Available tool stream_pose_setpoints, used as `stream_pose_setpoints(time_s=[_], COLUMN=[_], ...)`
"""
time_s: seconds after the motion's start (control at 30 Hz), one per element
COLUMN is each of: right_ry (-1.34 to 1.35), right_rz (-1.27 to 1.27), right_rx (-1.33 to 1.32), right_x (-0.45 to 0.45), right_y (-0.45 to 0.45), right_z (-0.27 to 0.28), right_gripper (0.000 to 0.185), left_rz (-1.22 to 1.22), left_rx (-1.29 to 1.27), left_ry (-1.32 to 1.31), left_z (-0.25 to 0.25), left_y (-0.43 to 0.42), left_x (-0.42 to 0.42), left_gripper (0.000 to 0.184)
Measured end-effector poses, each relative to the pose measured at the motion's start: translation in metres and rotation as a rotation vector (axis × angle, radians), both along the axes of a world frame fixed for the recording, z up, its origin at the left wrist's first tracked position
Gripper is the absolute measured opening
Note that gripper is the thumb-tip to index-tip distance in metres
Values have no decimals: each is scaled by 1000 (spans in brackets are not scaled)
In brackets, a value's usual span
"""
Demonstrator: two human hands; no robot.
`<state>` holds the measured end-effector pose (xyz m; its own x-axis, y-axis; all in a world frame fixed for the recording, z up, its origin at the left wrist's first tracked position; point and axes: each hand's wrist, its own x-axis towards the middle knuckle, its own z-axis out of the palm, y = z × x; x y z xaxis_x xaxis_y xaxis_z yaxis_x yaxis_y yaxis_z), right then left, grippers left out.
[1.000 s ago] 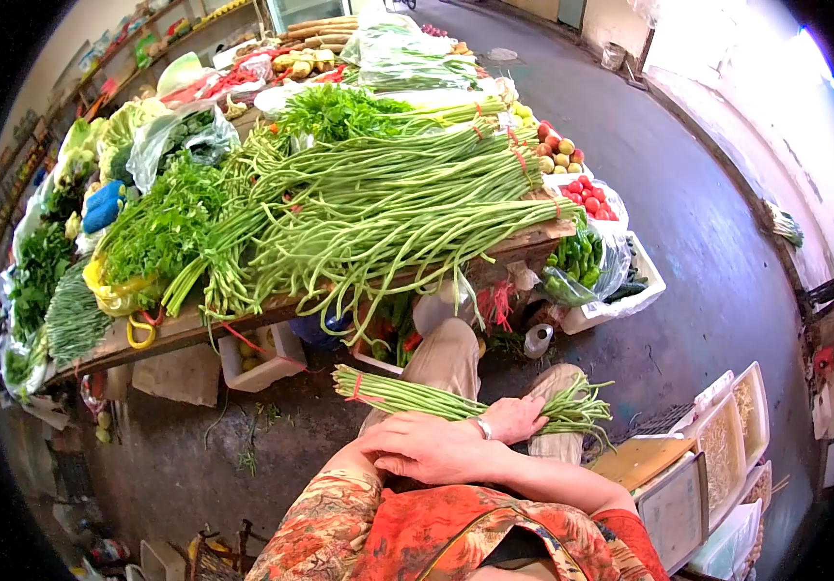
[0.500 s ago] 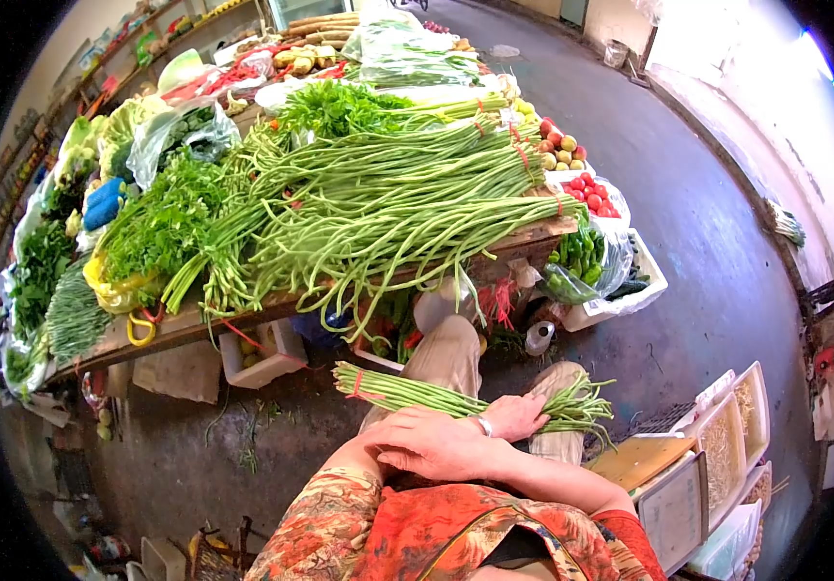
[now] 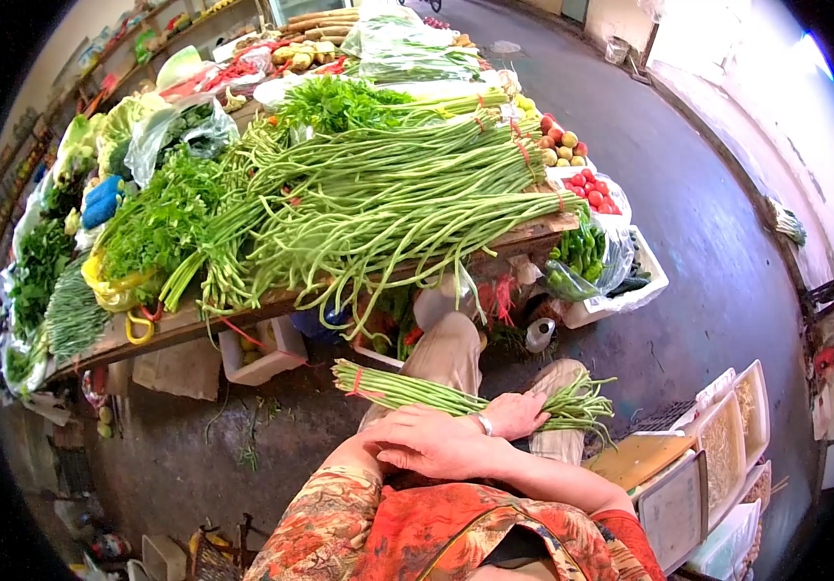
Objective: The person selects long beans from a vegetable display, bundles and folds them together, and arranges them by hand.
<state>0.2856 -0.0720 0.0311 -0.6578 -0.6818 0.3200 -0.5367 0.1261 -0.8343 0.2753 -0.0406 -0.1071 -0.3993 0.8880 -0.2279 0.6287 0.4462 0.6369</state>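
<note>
A bunch of long green beans (image 3: 405, 388), tied with a red band near its left end, lies across my lap. My forearms are crossed. My left hand (image 3: 514, 414), with a bracelet at the wrist, rests on the right part of the bunch with its fingers loosely laid out, and covers some of the stems. Over my left forearm lies my right hand (image 3: 422, 441), fingers stretched out and holding nothing. Loose bean ends (image 3: 580, 407) stick out to the right beyond my left hand.
In front stands a wooden stall table (image 3: 185, 334) heaped with long beans (image 3: 398, 203) and leafy greens (image 3: 170, 218). Tomatoes (image 3: 593, 191) and a white foam box (image 3: 645, 290) with peppers are at its right end. Stacked plastic bins (image 3: 722, 450) stand close by on my right.
</note>
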Motion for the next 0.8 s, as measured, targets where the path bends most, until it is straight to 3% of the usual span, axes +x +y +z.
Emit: stream_pose_setpoints(time_s=[0.23, 0.5, 0.57, 0.67, 0.8], right_ry=[92, 71, 98, 116, 95], right_rz=[9, -105, -130, -58, -66], right_rx=[-142, 150, 91, -95, -29], right_x=[0, -1, -1, -2, -2], right_y=[-8, 3, -2, -10, -11], right_z=[-9, -6, -7, -5, -15], right_gripper=[31, 24, 18, 26, 26], left_rz=[8, 3, -2, -1, 8], left_rx=[36, 53, 63, 67, 60], left_ry=[17, 33, 33, 22, 18], left_z=[-6, -6, -8, -9, -8], left_y=[-2, -1, -1, 0, -1], left_x=[0, 1, 0, 1, 0], left_gripper=[38, 36, 36, 36, 37])
